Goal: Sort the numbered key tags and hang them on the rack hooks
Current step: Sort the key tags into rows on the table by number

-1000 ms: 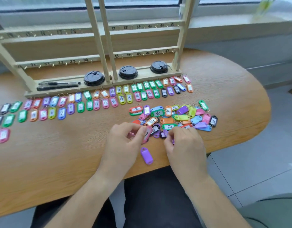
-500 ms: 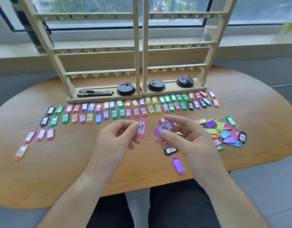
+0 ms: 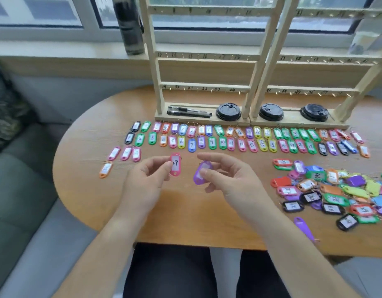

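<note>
Both forearms [image 3: 112, 239] are bare up to the frame edge — black trousers [image 3: 170, 274] cover the two thighs.

Left grip [image 3: 147, 181] lifted a pink tag [image 3: 175, 164] from the pile [image 3: 327, 190]; right grip [image 3: 231, 179] lifted a purple tag [image 3: 201, 172].

Single view: head cam, wide-angle, worn by seated person. We look fwd & down across the counter [image 3: 89, 190] toward the rack [image 3: 207, 86] and window [image 3: 56, 11] behind it. Close range: left hand [image 3: 147, 179] and right hand [image 3: 231, 179] sit mid-frame, w/ forearms at bottom edge.
</note>
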